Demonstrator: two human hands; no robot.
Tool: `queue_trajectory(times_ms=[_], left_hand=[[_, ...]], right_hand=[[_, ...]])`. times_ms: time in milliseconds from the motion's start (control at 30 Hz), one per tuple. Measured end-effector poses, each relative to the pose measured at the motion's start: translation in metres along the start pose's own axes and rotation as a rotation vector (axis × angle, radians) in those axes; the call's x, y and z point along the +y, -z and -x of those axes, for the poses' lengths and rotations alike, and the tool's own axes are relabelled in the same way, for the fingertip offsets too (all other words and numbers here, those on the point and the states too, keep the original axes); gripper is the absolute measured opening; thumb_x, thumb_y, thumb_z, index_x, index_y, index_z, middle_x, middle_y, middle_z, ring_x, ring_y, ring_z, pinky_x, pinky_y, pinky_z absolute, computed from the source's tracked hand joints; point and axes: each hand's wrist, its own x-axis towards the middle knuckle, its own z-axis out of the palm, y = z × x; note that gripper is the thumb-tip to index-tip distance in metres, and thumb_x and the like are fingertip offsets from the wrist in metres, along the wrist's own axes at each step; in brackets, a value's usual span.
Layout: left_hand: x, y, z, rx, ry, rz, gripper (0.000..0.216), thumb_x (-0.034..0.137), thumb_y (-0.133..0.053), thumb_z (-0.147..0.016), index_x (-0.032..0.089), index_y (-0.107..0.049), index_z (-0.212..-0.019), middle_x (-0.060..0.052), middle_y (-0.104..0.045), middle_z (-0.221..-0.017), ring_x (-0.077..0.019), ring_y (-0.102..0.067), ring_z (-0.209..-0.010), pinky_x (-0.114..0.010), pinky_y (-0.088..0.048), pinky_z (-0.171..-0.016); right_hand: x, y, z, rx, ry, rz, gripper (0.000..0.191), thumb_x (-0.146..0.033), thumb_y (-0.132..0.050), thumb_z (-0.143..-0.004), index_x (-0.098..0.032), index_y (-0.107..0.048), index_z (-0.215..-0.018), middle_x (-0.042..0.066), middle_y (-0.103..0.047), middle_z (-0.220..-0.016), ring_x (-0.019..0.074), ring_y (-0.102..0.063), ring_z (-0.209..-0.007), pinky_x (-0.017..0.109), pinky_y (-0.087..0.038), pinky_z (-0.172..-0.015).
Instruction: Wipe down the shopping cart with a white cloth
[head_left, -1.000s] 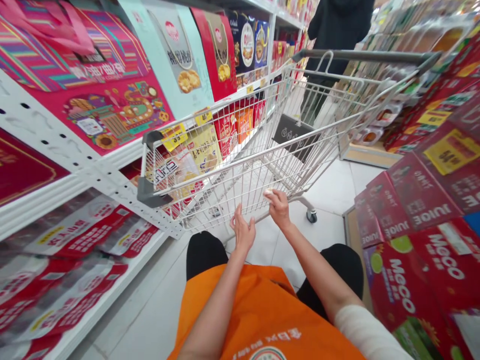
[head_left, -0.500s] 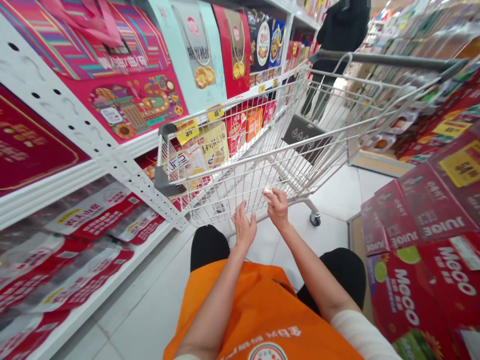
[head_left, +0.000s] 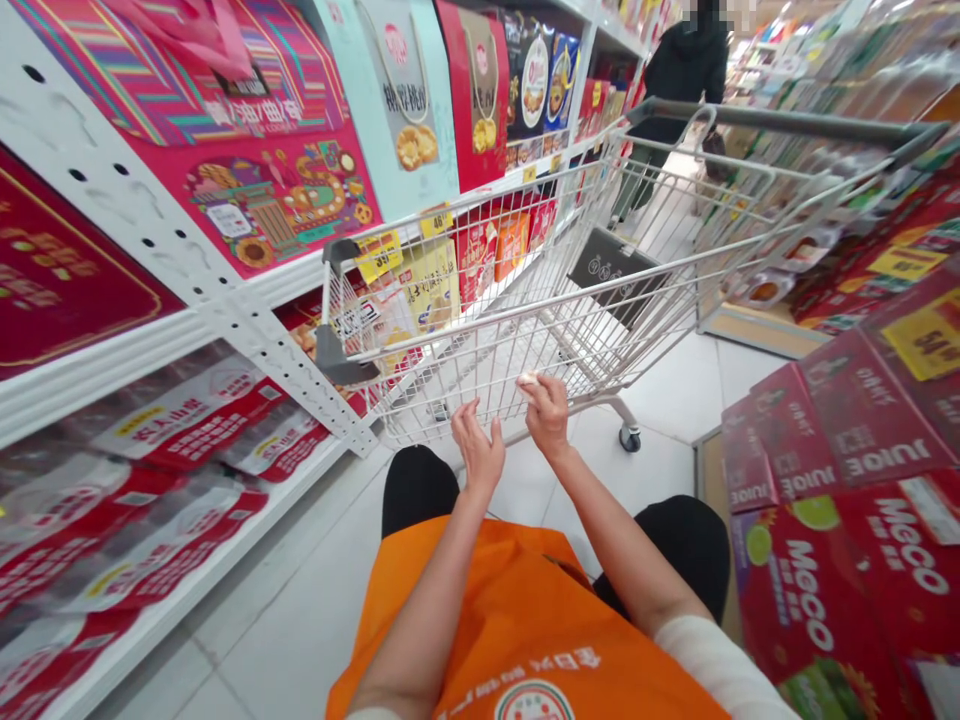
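Observation:
Over my lap, my right hand (head_left: 547, 412) is closed on a small white wad (head_left: 528, 380), its kind too small to make out. To its left my left hand (head_left: 478, 448) is held with fingers apart and nothing in it. Both hands are close to the near side of a wire shopping cart (head_left: 480, 325); whether they touch the wires I cannot tell. The cart stands across the aisle, its grey handle (head_left: 780, 122) at the upper right. An orange apron (head_left: 495, 600) covers my lap between my black-clad knees.
White shelving (head_left: 247, 320) on the left carries gift boxes (head_left: 405, 100) and bottle packs (head_left: 180, 420). Red drink cartons (head_left: 832, 560) are stacked close on the right. Beyond the cart a person in dark clothes (head_left: 686, 70) stands in the aisle. One cart wheel (head_left: 629, 438) rests on the tiles.
My hands have shifted slightly left, the left one opening a little wider. The person beyond the cart has moved farther off, and a dark bag now shows beside them. The cart stays put.

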Motion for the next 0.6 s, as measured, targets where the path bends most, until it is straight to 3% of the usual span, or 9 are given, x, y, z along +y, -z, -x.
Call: queue_trajectory(times_ms=[100, 233, 467, 600], left_hand=[[0.001, 0.001, 0.0, 0.016, -0.001, 0.007, 0.044, 0.031, -0.049, -0.092, 0.017, -0.041, -0.133, -0.016, -0.048, -0.127, -0.027, -0.044, -0.125, -0.05, -0.037, -0.109], [-0.002, 0.004, 0.001, 0.044, 0.013, 0.008, 0.044, 0.031, -0.05, -0.092, 0.017, -0.041, -0.133, -0.015, -0.05, -0.125, -0.0268, -0.047, -0.121, -0.049, -0.04, -0.106], [-0.004, 0.007, 0.002, 0.041, 0.013, 0.004, 0.045, 0.032, -0.048, -0.093, 0.016, -0.039, -0.134, -0.017, -0.049, -0.126, -0.0271, -0.045, -0.122, -0.049, -0.038, -0.107], [-0.006, 0.011, 0.001, 0.065, 0.023, 0.003, 0.044, 0.032, -0.048, -0.093, 0.016, -0.04, -0.133, -0.017, -0.049, -0.125, -0.0273, -0.044, -0.122, -0.05, -0.038, -0.107]], right_hand=[[-0.003, -0.004, 0.003, -0.002, -0.008, -0.004, 0.04, -0.005, -0.042, -0.086, -0.024, -0.072, -0.107, 0.01, -0.061, -0.111, 0.0215, -0.054, -0.109, 0.042, -0.048, -0.098], [-0.003, -0.005, 0.024, -0.185, 0.007, -0.027, 0.042, -0.004, -0.041, -0.085, -0.022, -0.071, -0.107, 0.01, -0.063, -0.104, 0.0212, -0.055, -0.103, 0.04, -0.052, -0.091], [-0.016, -0.008, -0.003, -0.02, 0.04, -0.038, 0.038, -0.011, -0.042, -0.089, -0.026, -0.07, -0.11, 0.01, -0.06, -0.115, 0.0234, -0.055, -0.114, 0.046, -0.048, -0.102], [-0.018, -0.015, 0.01, -0.08, 0.061, -0.025, 0.038, -0.009, -0.04, -0.09, -0.026, -0.07, -0.107, 0.01, -0.061, -0.109, 0.0219, -0.055, -0.108, 0.043, -0.05, -0.097]])
